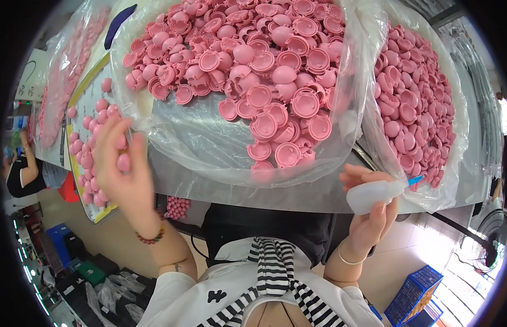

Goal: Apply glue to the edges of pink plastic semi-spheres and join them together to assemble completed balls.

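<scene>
The left hand pinches a small pink plastic ball, light, stiff and smooth, best gripped across its middle. At 3 o'clock the right hand clasps a soft white squeeze bottle. At 12 o'clock, clear bags of pink half-shells crowd the surface

Three clear bags of pink half-shells, uncountable; one squeeze bottle; one blue crate.

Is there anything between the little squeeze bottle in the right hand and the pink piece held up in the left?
Partly. The sagging front of the clear plastic bag of pink half-shells bulges between the squeeze bottle and the pink piece; below it, nothing visible intervenes.
</scene>
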Tool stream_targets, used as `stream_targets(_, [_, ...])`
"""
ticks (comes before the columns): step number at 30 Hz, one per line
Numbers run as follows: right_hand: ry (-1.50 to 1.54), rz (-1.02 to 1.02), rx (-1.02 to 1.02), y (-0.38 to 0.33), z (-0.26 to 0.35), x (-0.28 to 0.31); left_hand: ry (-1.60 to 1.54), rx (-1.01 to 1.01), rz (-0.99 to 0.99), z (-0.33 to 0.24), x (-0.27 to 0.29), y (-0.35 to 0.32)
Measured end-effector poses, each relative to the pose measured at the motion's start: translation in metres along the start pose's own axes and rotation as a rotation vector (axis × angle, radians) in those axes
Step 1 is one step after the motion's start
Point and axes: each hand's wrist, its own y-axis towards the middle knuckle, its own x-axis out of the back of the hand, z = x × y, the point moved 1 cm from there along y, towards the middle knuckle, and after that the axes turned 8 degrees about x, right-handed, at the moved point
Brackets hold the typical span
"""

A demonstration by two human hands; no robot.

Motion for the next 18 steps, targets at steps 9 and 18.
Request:
stream_targets(9, [0.002, -0.029, 0.003, -0.022, 0.002, 0.013, -0.200, -0.185, 0.517, -0.044, -0.051, -0.014])
stream_targets(18, [0.488, 0.262, -0.154, -0.024, 0.007, -0.006, -1.315, 0.045, 0.883, -0.079, -0.020, -0.068])
